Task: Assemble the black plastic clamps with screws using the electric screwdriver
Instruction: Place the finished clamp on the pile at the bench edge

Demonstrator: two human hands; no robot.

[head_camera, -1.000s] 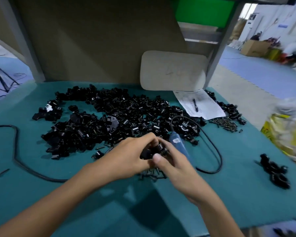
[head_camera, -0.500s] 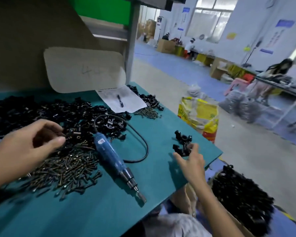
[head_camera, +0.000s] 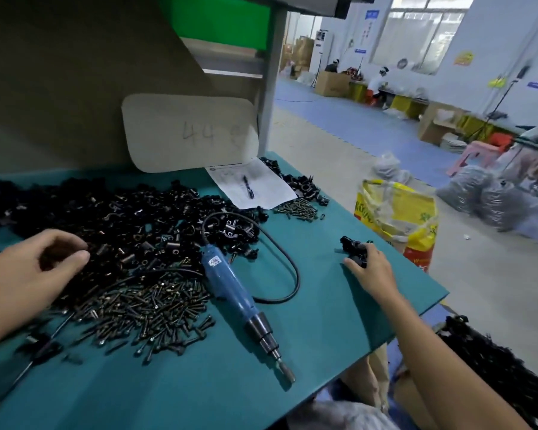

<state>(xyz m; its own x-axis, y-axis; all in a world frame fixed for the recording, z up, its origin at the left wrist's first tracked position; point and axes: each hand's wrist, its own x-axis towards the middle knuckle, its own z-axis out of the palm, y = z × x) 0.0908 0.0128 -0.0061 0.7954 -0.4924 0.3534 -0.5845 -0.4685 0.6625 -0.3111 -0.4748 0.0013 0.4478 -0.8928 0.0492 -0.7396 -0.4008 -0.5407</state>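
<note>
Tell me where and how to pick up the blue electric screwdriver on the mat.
Best to grip the electric screwdriver by its blue barrel, mid-length, coming from above and its right side. It lies flat and diagonal, bit toward the near edge, cord leaving the far end. Screws crowd its left; only the cord loops on its right.

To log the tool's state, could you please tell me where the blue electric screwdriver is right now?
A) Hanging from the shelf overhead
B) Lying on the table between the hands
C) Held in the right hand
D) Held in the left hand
B: the blue electric screwdriver lies flat on the teal table beside the screw pile. The left hand and the right hand are both away from it.
</note>
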